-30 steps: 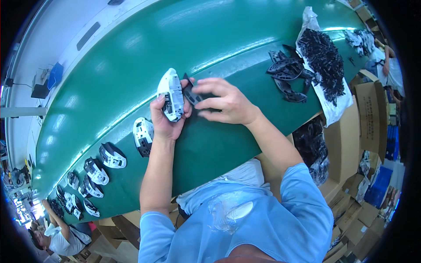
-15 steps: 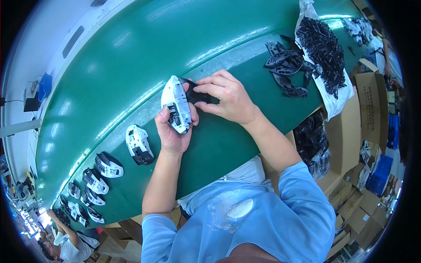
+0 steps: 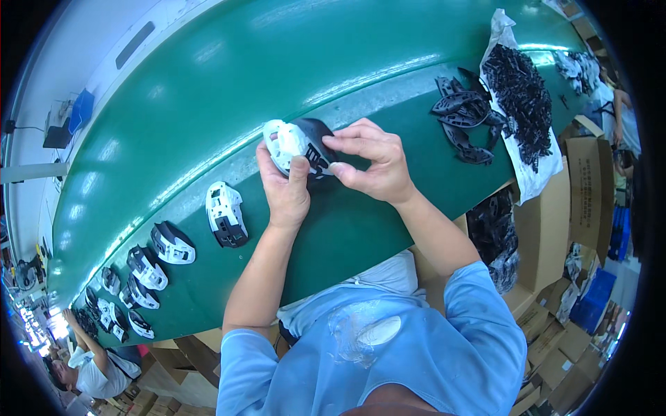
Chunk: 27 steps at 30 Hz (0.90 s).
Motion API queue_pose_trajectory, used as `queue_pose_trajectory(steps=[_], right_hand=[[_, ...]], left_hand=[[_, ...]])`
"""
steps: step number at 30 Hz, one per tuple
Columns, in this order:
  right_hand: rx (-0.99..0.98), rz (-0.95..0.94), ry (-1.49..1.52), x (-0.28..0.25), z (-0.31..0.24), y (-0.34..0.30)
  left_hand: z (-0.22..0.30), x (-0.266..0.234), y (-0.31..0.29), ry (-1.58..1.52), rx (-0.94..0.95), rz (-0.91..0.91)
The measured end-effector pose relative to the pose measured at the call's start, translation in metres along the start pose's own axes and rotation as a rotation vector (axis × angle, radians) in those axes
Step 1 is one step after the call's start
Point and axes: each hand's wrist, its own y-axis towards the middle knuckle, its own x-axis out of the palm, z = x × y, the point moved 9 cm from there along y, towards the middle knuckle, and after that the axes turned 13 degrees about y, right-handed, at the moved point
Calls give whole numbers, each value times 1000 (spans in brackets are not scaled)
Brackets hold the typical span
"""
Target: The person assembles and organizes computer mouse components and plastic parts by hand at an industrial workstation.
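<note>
Above the green table, my left hand [image 3: 288,197] is closed around a white plastic shell [image 3: 283,141], thumb on the near side and fingers behind. A dark curved plastic piece [image 3: 316,130] sits against the shell's right side. The thumb and fingertips of my right hand [image 3: 378,161] pinch that dark piece at its right edge. Black slotted details show on the shell close to my left thumb. Whether the two parts are fully joined cannot be seen. Left of my left forearm, a similar white and black shell [image 3: 227,215] lies on the table.
Several white and black shells [image 3: 173,244] lie in a trail toward the lower left, where a co-worker [image 3: 100,378] sits. Loose black curved pieces [image 3: 461,111] lie at right, beside a white bag [image 3: 501,31] heaped with small black parts [image 3: 520,97]. Cardboard boxes [image 3: 586,197] stand further right.
My left hand has turned the white shell so its end tilts toward me. The dark piece has come in against the shell's side, my right hand still on it.
</note>
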Motion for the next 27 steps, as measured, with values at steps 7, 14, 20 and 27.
queue_pose_trajectory(steps=[7, 14, 20, 27], right_hand=[[-73, -41, -92, 1, -3, -1], [-51, -85, -113, 7, 3, -3], [-35, -132, -229, 22, -6, -6], [-3, -235, -230, 12, 7, -10]], left_hand=[[0, 2, 0, 126, 22, 39], [7, 9, -1, 180, 1, 16], [-6, -1, 1, 246, -12, 78], [2, 4, -12, 222, -7, -134]])
